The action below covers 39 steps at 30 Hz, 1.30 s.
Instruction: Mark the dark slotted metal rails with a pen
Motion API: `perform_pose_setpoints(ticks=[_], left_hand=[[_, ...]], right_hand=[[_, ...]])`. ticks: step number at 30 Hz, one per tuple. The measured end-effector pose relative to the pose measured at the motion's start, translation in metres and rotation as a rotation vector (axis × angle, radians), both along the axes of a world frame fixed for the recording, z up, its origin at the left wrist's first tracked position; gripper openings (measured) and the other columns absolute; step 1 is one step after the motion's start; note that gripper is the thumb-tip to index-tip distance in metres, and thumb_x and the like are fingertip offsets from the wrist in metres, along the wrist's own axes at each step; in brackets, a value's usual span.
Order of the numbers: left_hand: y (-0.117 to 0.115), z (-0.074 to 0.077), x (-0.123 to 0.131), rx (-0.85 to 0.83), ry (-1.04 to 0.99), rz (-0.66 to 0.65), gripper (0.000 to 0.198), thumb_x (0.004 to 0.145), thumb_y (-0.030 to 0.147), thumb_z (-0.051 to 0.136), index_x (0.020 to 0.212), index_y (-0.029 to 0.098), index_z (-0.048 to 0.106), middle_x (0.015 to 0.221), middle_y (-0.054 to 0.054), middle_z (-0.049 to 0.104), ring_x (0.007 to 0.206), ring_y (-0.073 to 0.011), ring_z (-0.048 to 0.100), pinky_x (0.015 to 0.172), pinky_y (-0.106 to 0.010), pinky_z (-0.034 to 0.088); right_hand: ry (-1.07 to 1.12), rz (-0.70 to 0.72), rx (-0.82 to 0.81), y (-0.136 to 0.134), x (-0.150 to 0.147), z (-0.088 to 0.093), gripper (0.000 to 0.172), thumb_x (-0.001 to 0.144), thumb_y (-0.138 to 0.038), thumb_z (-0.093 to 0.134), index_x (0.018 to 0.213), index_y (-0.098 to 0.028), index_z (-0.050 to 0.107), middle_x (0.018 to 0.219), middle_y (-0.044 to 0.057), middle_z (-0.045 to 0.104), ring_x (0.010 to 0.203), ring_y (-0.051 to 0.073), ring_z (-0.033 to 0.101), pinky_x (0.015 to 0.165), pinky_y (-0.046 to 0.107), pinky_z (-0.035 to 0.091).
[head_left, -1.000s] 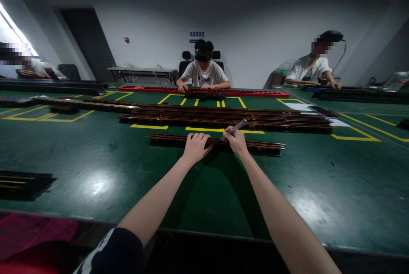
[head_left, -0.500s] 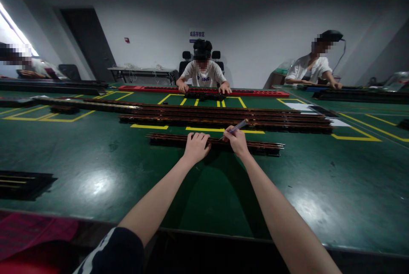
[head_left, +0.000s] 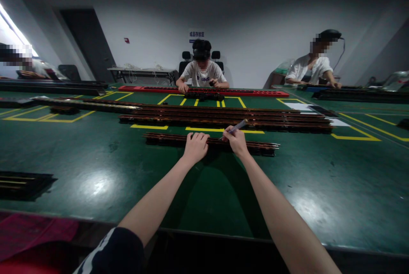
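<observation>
A long, dark, narrow strip with copper-coloured lines [head_left: 166, 139] lies crosswise on the green table before me. My left hand [head_left: 195, 147] rests over its middle, fingers curled across the far edge, gripping it. In my right hand [head_left: 236, 141] is a slim pen-like tool [head_left: 238, 126], held as one holds a pen. Its tip points down and left at the strip, between my two hands; whether it touches cannot be made out. Just beyond lies a wide stack of similar long strips [head_left: 271, 120].
Yellow tape lines [head_left: 354, 137] mark the green table [head_left: 111, 159]. A short dark stack [head_left: 25, 184] sits at the near left. Across the table, a person [head_left: 204, 73] works at a long red rail [head_left: 262, 93]. Other people sit far left and right [head_left: 315, 69].
The strip has slid slightly to the left, and my left hand has shifted a little with it. My right hand stays nearly in place. The person opposite has raised one hand off their work.
</observation>
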State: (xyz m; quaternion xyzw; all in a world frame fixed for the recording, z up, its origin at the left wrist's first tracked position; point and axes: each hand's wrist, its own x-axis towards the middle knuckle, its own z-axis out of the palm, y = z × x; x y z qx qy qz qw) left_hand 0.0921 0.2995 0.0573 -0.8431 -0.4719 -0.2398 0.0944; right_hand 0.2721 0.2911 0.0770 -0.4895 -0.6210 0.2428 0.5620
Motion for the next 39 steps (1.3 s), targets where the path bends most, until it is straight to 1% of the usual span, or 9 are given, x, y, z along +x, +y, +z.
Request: perform_pose_setpoints(ticks=[12,22,27,32,35,39], left_hand=[[0.0007,0.0003,0.0008,-0.025,0.035,0.012,0.047,0.083,0.006,0.038,0.123,0.019,0.061,0.122,-0.009,0.066,0.114,-0.0249,0.056,0.103,-0.048,0.034],[-0.0014,0.003,0.0019,-0.034,0.021,0.017,0.047,0.082,0.005,0.04,0.12,0.021,0.062,0.121,-0.008,0.067,0.114,-0.0244,0.056,0.104,-0.048,0.034],[-0.001,0.0033,0.0018,-0.045,0.0,0.021,0.047,0.083,0.005,0.038,0.12,0.02,0.062,0.122,-0.008,0.067,0.114,-0.0241,0.056,0.104,-0.048,0.034],[-0.002,0.0047,0.0016,-0.054,-0.02,0.016,0.048,0.084,0.005,0.036,0.119,0.022,0.063,0.119,-0.008,0.068,0.114,-0.0236,0.057,0.105,-0.048,0.035],[-0.0016,0.0039,0.0011,-0.049,-0.021,0.009,0.049,0.083,0.004,0.036,0.119,0.022,0.063,0.12,-0.009,0.068,0.114,-0.0242,0.057,0.104,-0.049,0.035],[0.0,0.0022,0.0003,-0.041,-0.012,0.003,0.049,0.083,0.003,0.035,0.119,0.021,0.063,0.119,-0.008,0.068,0.113,-0.0235,0.058,0.102,-0.047,0.038]], right_hand=[[-0.063,-0.025,0.016,0.002,0.0004,-0.0028,0.016,0.076,-0.031,0.055,0.064,-0.021,0.054,0.054,0.0,0.059,0.055,0.018,0.058,0.061,0.03,0.045],[-0.058,-0.06,0.045,-0.0008,0.0,0.0016,0.015,0.077,-0.03,0.053,0.064,-0.021,0.053,0.054,0.0,0.058,0.053,0.018,0.057,0.059,0.03,0.044],[-0.066,-0.056,0.06,-0.0008,0.001,0.001,0.017,0.078,-0.032,0.053,0.064,-0.021,0.054,0.055,0.001,0.059,0.054,0.018,0.057,0.058,0.03,0.045],[-0.032,-0.089,0.075,0.0002,0.0033,0.0,0.016,0.076,-0.031,0.052,0.064,-0.021,0.052,0.053,0.0,0.057,0.053,0.018,0.056,0.058,0.031,0.045],[-0.012,-0.077,0.068,0.0007,0.0045,-0.0021,0.018,0.076,-0.033,0.052,0.063,-0.021,0.051,0.053,0.001,0.056,0.052,0.018,0.055,0.057,0.031,0.045],[-0.015,-0.061,0.059,0.0015,0.0042,-0.0049,0.02,0.077,-0.037,0.053,0.064,-0.022,0.051,0.054,0.0,0.056,0.052,0.018,0.054,0.057,0.03,0.044]])
